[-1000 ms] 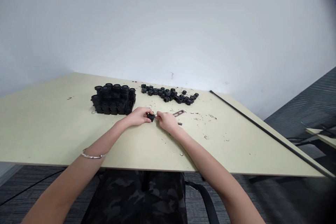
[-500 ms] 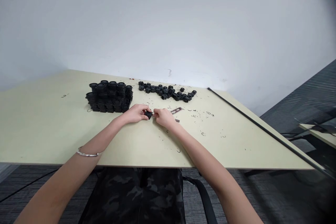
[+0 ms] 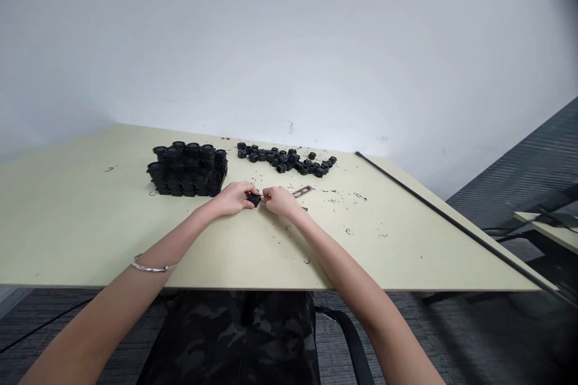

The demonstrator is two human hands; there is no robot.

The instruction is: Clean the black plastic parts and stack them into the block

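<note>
My left hand pinches a small black plastic part between thumb and fingers, just above the table. Beside it, my right hand is closed with its fingertips close against the part's right side. A thin, pale sliver shows at those fingertips; its kind is too small to tell. Behind the right hand lies a utility knife handle, partly hidden by the hand. A small dark piece peeks out by the right wrist.
Stacked black plastic parts stand to the left. Loose black parts lie in a heap near the wall. Black shavings are scattered over the table. A long black strip runs along the right side.
The black part has tilted slightly in my left fingers. Both hands stay together in nearly the same place, and the view has shifted a little.
</note>
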